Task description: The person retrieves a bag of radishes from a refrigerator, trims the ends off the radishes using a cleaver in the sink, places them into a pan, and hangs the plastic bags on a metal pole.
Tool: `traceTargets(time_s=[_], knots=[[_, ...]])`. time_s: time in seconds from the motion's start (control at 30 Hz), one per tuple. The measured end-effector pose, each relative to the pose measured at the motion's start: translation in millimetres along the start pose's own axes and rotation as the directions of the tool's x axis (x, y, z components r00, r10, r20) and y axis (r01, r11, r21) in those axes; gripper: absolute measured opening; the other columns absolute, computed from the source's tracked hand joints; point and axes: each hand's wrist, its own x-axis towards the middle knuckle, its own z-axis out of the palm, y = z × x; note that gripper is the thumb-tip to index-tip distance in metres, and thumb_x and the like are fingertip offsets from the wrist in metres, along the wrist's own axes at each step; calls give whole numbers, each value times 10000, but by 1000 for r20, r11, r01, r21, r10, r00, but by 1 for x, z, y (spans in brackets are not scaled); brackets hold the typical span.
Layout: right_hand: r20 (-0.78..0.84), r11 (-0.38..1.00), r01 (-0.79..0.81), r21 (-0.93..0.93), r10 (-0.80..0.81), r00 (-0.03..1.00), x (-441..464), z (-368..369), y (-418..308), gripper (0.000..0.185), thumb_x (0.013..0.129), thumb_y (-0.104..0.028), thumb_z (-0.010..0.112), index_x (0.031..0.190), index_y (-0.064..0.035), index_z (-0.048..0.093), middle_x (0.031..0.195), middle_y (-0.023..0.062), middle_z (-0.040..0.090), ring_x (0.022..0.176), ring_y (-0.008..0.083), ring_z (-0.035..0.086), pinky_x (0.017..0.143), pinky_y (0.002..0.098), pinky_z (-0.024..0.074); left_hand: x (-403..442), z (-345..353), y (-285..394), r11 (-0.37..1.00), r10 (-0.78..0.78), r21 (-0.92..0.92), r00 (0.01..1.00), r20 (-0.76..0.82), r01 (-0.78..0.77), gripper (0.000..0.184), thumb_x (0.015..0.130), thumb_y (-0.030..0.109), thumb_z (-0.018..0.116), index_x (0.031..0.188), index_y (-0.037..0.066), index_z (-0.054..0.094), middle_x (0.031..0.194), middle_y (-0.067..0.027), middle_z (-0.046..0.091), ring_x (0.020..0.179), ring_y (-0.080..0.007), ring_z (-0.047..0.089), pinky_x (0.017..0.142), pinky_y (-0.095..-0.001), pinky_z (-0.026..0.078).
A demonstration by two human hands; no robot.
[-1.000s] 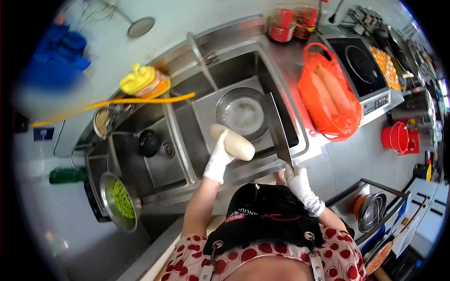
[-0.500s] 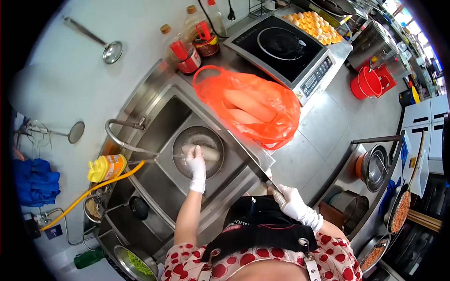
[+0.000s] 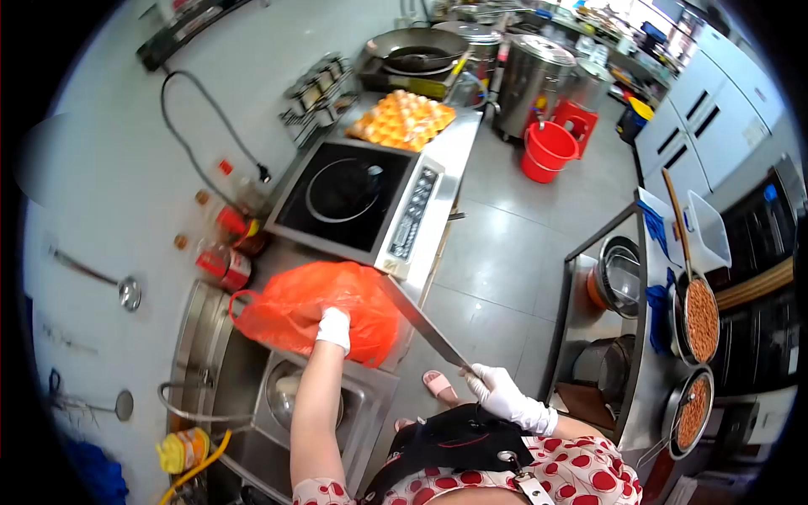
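Note:
My left hand [image 3: 334,326], in a white glove, reaches into the red plastic bag [image 3: 282,299] on the counter beside the sink. Its fingers are hidden by the bag, so what they touch does not show. My right hand [image 3: 507,397], also gloved, is closed round the handle of a large knife [image 3: 427,326]. The blade points up and left, its tip close to the bag and the cooktop's corner. Below my left forearm, a round metal bowl [image 3: 276,406] stands in the sink [image 3: 370,400], partly covered by the arm. Something pale lies in the bowl.
Behind the bag sits an induction cooktop [image 3: 343,195], with a tray of eggs [image 3: 404,119] beyond it. Sauce bottles [image 3: 223,265] line the wall. A curved tap [image 3: 202,414] reaches over the sink. At right stands a metal rack [image 3: 581,252] with pans [image 3: 701,324]. A red bucket [image 3: 549,153] is on the floor.
My left hand has left the pale, long piece in the sink bowl and gone into the red bag. The view has swung right. My right hand still holds the knife.

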Motion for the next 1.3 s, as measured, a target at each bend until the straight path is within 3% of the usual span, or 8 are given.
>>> traceTargets(time_s=[0.33, 0.37, 0.5, 0.7, 0.87, 1.1, 1.2, 1.3], knots=[[-65, 1000, -4, 21, 6, 998, -1, -38, 22, 184, 929, -99, 495, 1039, 13, 592, 589, 77, 493, 530, 130, 451, 519, 293, 410, -8, 38, 8, 766, 614, 369, 770, -176, -526, 366, 861, 177, 516, 1177, -8, 513, 1148, -130, 572, 1047, -247, 565, 894, -388, 469], [1, 995, -100, -16, 100, 995, 3, -45, 14, 224, 888, -125, 523, 1034, 33, 587, 890, 250, 624, 837, 412, 615, 705, 404, 497, -21, 44, 18, 712, 678, 382, 718, -157, -589, 364, 855, 166, 528, 1171, -14, 515, 1141, -133, 574, 1040, -246, 567, 889, -383, 472], [35, 998, -60, -32, 61, 998, 14, -52, 10, 204, 894, -111, 531, 1021, 33, 599, 860, 244, 626, 806, 393, 628, 697, 388, 499, -94, 43, 52, 618, 779, 306, 617, -113, -724, 362, 828, 122, 577, 1148, -38, 519, 1111, -145, 580, 1013, -241, 576, 870, -363, 486], [55, 999, 29, -16, -28, 998, 33, -39, 6, 185, 896, -103, 549, 1007, 32, 611, 867, 223, 639, 787, 351, 643, 700, 360, 495, -213, 30, 87, 780, 624, 181, 765, -158, -599, 384, 813, 236, 652, 1109, 15, 548, 972, -114, 622, 868, -212, 621, 800, -340, 519], [143, 997, 62, 37, -66, 988, 39, -22, 9, 172, 924, -106, 518, 1005, 12, 612, 611, 100, 507, 544, 157, 488, 542, 297, 416, -314, -1, 104, 999, 43, 10, 982, 186, -46, 496, 837, 355, 546, 1142, -32, 487, 920, -190, 605, 726, -250, 628, 618, -321, 557], [305, 965, 257, -57, -228, 924, 42, 17, -16, 247, 951, -169, 508, 1067, 25, 607, 584, 37, 495, 485, 118, 453, 480, 261, 374, -362, -102, 41, 897, 69, 377, 916, 395, -230, 513, 772, 250, 660, 1177, -18, 494, 978, -122, 617, 862, -211, 620, 783, -314, 516], [320, 859, 506, -74, -460, 828, 41, 57, -28, 191, 913, -127, 542, 1033, 0, 618, 612, 142, 537, 492, 267, 518, 500, 339, 413, -391, -140, 17, 745, 217, 573, 936, 277, -342, 555, 741, 214, 706, 1207, -8, 502, 1013, -80, 601, 890, -157, 580, 804, -299, 488], [557, 822, 553, -133, -400, 728, 33, 98, -55, 174, 853, -124, 598, 984, -10, 602, 730, 184, 598, 659, 383, 593, 577, 425, 480, -421, -175, 0, 763, 240, 572, 954, 181, -300, 567, 723, 190, 732, 1203, -4, 503, 1023, -43, 577, 909, -120, 535, 804, -264, 460]])
